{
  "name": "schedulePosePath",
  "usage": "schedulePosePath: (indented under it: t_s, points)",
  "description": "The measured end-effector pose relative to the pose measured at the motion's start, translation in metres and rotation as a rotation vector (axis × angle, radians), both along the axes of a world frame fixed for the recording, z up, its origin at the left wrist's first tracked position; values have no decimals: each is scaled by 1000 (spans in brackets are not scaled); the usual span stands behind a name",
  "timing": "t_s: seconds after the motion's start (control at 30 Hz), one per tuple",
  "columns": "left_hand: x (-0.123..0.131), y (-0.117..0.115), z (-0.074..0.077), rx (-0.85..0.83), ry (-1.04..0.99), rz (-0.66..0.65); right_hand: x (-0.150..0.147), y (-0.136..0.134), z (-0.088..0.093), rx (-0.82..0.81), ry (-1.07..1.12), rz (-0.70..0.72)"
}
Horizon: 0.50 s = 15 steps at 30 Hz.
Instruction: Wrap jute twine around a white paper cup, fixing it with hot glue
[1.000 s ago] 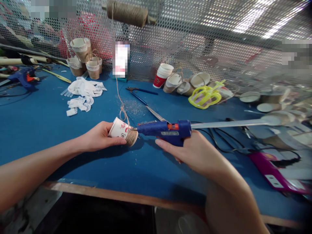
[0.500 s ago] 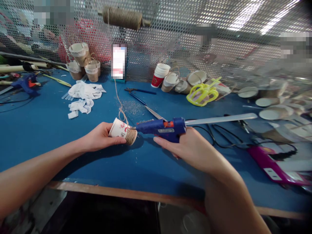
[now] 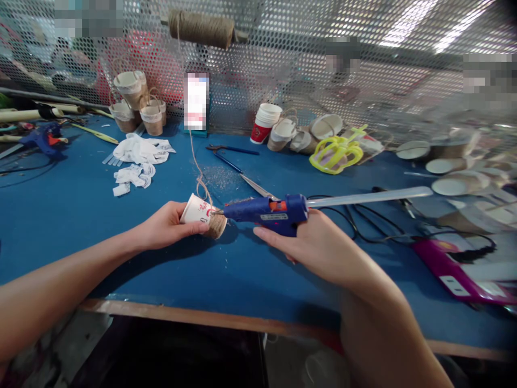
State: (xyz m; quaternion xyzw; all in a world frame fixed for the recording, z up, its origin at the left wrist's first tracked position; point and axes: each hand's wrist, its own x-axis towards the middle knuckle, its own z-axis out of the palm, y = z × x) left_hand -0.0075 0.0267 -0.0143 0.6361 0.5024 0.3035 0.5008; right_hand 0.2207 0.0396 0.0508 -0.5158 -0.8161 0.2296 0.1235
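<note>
A white paper cup (image 3: 194,209) lies tilted on its side in my left hand (image 3: 165,225), its lower part wrapped in brown twine (image 3: 217,224). My thumb presses on the cup's near side. My right hand (image 3: 311,242) is wrapped around the grip of a blue glue gun (image 3: 264,210), with a clear glue stick (image 3: 371,197) jutting from its back. The nozzle meets the cup at the upper edge of the twine wrap. A loose strand of twine (image 3: 195,156) runs from the cup back toward the phone (image 3: 196,102).
Behind the cup lie scissors (image 3: 252,183), pliers (image 3: 234,150) and crumpled white scraps (image 3: 141,149). Twine-covered cups (image 3: 151,118) stand at the back left, more at the right. A twine spool (image 3: 201,28) hangs on the mesh. A purple power strip (image 3: 440,269) and cables lie right.
The cup has turned very slightly in my left hand, and the glue gun has shifted a little to the left. Otherwise both hands keep nearly the same place.
</note>
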Motion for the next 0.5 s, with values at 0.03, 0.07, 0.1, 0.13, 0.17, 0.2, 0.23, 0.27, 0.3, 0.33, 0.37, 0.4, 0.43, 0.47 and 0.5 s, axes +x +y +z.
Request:
schedulePosePath:
  t_s: [0.03, 0.07, 0.1, 0.13, 0.17, 0.2, 0.23, 0.27, 0.3, 0.33, 0.37, 0.4, 0.43, 0.47, 0.5]
  points:
    - [0, 0, 0, 6, 1, 0, 0, 0, 0, 3, -5, 1]
    - [0, 0, 0, 13, 0, -3, 0, -1, 0, 4, -9, 2]
    - [0, 0, 0, 22, -4, -7, 0, -1, 0, 9, -12, 1]
    - [0, 0, 0, 32, -9, -13, 0, 0, 0, 14, -13, 2]
    - [0, 1, 0, 43, -14, -18, 0, 0, 0, 18, -14, 5]
    - [0, 1, 0, 55, -18, -23, 0, 0, 0, 23, -13, 8]
    - [0, 2, -1, 63, -18, -25, 0, 0, -1, 25, -8, 12]
    - [0, 2, -1, 72, -15, -26, 0, 1, -1, 26, 1, 16]
    - [0, 3, -2, 78, -8, -25, 0, 1, -2, 18, 6, 15]
    - [-1, 3, -2, 83, 3, -24, 0, 1, -3, 3, 4, 10]
    - [-1, 3, -3, 87, 17, -25, 0, 1, -3, -12, -3, 2]
    - [-1, 3, -3, 90, 29, -24, 0, 1, -4, -28, -15, -7]
    - [-2, 3, -3, 93, 37, -25, 0, 1, -4, -41, -27, -13]
    - [-2, 3, -4, 95, 39, -28, 0, 1, -5, -49, -36, -16]
    - [-2, 3, -4, 98, 37, -31, 1, 1, -5, -50, -36, -15]
